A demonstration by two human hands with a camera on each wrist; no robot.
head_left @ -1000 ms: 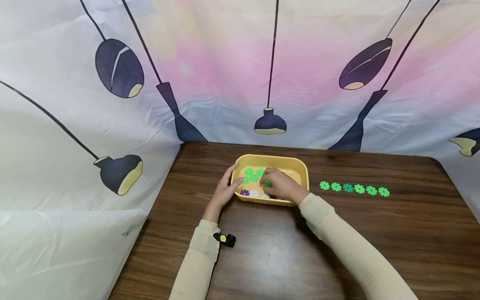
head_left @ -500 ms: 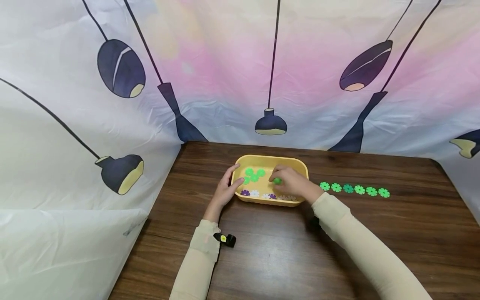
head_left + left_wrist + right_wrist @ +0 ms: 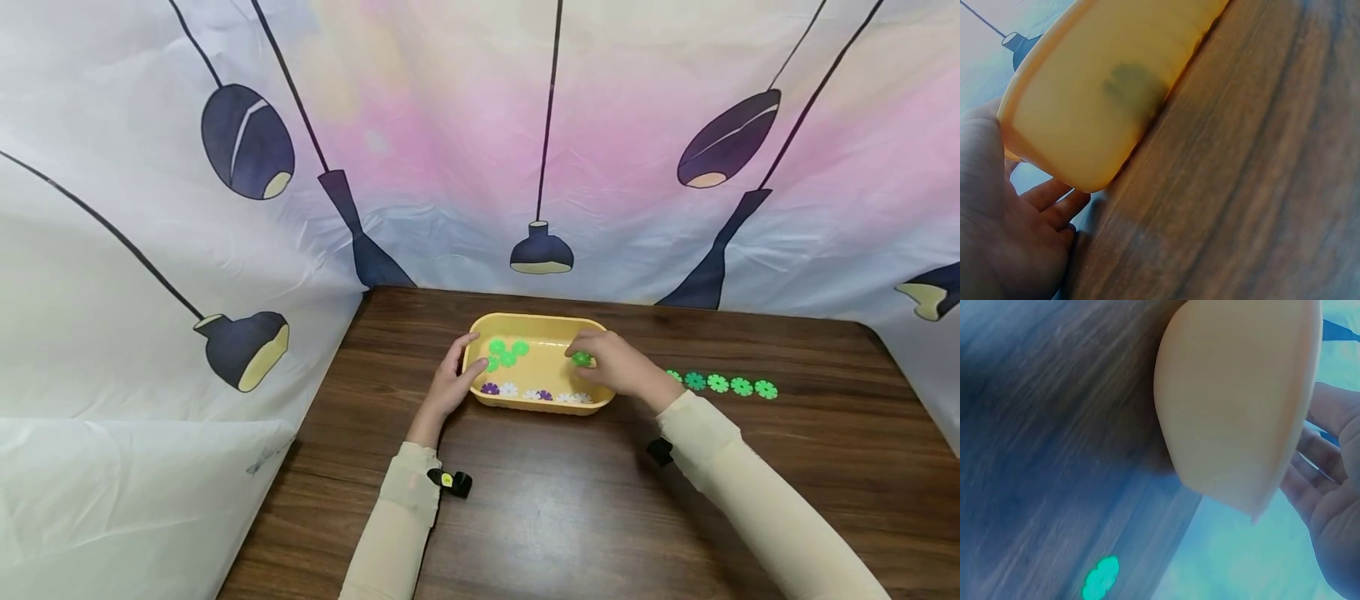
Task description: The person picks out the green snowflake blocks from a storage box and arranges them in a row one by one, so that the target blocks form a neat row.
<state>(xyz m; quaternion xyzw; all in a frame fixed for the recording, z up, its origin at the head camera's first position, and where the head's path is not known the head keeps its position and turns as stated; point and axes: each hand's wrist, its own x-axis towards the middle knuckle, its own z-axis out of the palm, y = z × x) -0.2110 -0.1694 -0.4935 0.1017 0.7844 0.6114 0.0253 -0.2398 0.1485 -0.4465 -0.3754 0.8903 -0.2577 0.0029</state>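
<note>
A yellow plastic tub (image 3: 540, 407) stands on the table, with green, white and purple snowflake discs inside. My left hand (image 3: 450, 383) holds the tub's left end, the thumb over its rim; in the left wrist view the hand (image 3: 1010, 219) is against the end wall. Over the tub's right part, my right hand (image 3: 611, 362) pinches a green snowflake disc (image 3: 581, 359). That disc is hidden behind the tub wall in the right wrist view, where part of the hand (image 3: 1335, 481) shows. Several green discs (image 3: 508, 358) lie inside at the left.
To the right of the tub, a row of green snowflake discs (image 3: 717, 383) lies on the wooden table (image 3: 540, 517); my right forearm partly covers its left end. White and purple discs (image 3: 544, 396) lie along the tub's near side. A printed cloth (image 3: 450, 125) hangs behind.
My right hand has moved right across the tub with the pinched green disc, uncovering white and purple discs along the near side. The left hand has stayed at the tub's left end.
</note>
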